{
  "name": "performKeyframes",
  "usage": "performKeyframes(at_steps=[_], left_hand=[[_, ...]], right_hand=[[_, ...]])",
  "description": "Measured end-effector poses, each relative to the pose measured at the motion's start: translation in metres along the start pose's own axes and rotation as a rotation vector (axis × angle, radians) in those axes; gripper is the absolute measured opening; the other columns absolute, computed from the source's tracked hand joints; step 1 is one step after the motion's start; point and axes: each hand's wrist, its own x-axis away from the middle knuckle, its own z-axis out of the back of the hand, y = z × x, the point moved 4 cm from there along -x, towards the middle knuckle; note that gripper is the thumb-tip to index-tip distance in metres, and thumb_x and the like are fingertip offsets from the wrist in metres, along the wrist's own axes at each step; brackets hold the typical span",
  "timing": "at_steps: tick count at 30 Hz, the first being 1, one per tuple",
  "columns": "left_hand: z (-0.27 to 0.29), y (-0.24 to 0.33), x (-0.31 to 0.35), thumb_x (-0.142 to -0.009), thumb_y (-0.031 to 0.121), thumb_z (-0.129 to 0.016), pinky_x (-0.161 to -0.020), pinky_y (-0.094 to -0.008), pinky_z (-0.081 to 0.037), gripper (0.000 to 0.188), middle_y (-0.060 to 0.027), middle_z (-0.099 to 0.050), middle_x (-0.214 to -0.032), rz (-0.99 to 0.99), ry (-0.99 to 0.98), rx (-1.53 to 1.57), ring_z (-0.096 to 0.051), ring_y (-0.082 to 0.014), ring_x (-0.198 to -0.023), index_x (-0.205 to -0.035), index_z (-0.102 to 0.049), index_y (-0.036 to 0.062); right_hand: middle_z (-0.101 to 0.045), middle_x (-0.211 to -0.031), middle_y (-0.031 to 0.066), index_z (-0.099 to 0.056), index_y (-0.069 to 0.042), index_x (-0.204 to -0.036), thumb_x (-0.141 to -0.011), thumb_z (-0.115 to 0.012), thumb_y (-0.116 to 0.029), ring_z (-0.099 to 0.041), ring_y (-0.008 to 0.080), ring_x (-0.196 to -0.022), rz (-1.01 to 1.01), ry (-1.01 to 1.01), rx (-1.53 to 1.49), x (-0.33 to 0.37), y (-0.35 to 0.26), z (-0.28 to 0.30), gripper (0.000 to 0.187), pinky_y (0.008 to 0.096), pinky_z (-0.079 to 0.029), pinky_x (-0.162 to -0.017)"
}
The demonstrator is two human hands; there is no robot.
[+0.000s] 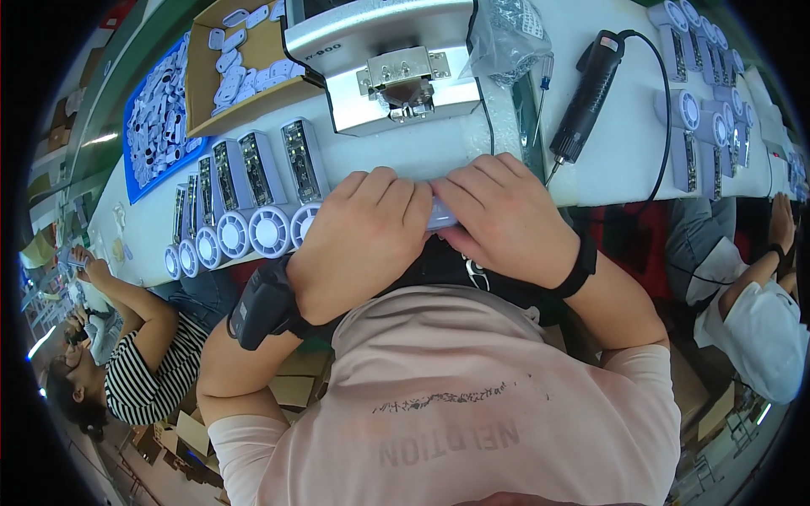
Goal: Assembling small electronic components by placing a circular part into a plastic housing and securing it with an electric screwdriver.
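Both of my hands are closed at the table's near edge, over one pale lavender-white plastic part (440, 216). My left hand (364, 236) grips its left end, with curled fingers and the knuckles up. From the other side my right hand (513, 221) pinches it between thumb and fingers. Most of the part is hidden under the hands, so its full shape cannot be made out. Just left of my left hand stands a row of several white devices (269, 230), with round slotted ends and exposed circuit boards.
Ahead stands a silver machine (405, 80). At the far left are a cardboard box (201, 93) and a blue tray (135, 181) of small plastic parts. A clear plastic bag (509, 42), a thin screwdriver (542, 93) and a black corded electric screwdriver (591, 97) lie right. People sit on both sides.
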Motion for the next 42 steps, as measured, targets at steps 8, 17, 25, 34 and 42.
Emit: performKeyframes(at_steps=[8, 17, 25, 34, 42], left_hand=[[0.012, -0.008, -0.007, -0.076, 0.017, -0.072, -0.079, -0.0386, -0.049, 0.029, -0.0062, -0.062, -0.09, 0.032, 0.102, 0.015, -0.062, -0.0244, -0.091, -0.103, -0.066, 0.006], [0.099, -0.005, 0.079, -0.081, 0.004, -0.076, -0.083, -0.0426, -0.055, 0.046, -0.0096, -0.071, -0.105, 0.015, 0.477, 0.109, -0.068, -0.0266, -0.09, -0.126, -0.072, 0.0085], [0.12, -0.185, 0.306, -0.099, 0.016, -0.069, -0.075, -0.0425, -0.052, 0.045, -0.0151, -0.069, -0.094, 1.115, 0.494, -0.009, -0.066, -0.0331, -0.083, -0.144, -0.065, 0.0122], [0.048, -0.277, 0.351, -0.101, 0.025, -0.069, -0.094, -0.0451, -0.052, 0.046, -0.0142, -0.073, -0.119, 0.964, 0.273, -0.413, -0.066, -0.0357, -0.11, -0.145, -0.065, 0.0147], [0.073, -0.271, 0.191, -0.088, 0.015, -0.078, -0.099, -0.0473, -0.052, 0.038, -0.0103, -0.074, -0.121, 0.641, 0.187, -0.298, -0.065, -0.0354, -0.114, -0.126, -0.075, 0.0124]], right_hand=[[-0.069, -0.102, 0.013, -0.069, -0.004, -0.119, -0.079, -0.082, -0.02, -0.063, 0.0354, -0.092, 0.003, -0.043, -0.16, -0.015, 0.016, 0.005, 0.045, 0.046, -0.05, -0.085], [-0.07, -0.127, 0.0188, -0.066, -0.001, -0.133, -0.083, -0.081, -0.012, -0.067, 0.0389, -0.109, -0.112, 0.218, -0.732, 0.009, -0.014, 0.057, 0.053, 0.0417, -0.055, -0.097], [-0.064, -0.138, 0.015, -0.067, -0.012, -0.134, -0.077, -0.071, 0.005, -0.065, 0.0344, -0.114, 0.199, -0.119, -0.072, -0.083, -0.066, -0.011, 0.059, 0.0423, -0.054, -0.096], [-0.065, -0.136, 0.0065, -0.07, -0.017, -0.125, -0.077, -0.075, -0.005, -0.062, 0.0291, -0.118, 0.373, -0.158, 0.222, -0.113, -0.078, -0.013, 0.049, 0.0423, -0.051, -0.101], [-0.066, -0.115, 0.0053, -0.069, -0.016, -0.119, -0.081, -0.074, -0.012, -0.064, 0.0258, -0.109, 0.542, -0.097, 0.227, -0.099, -0.098, -0.021, 0.039, 0.0436, -0.051, -0.098]])
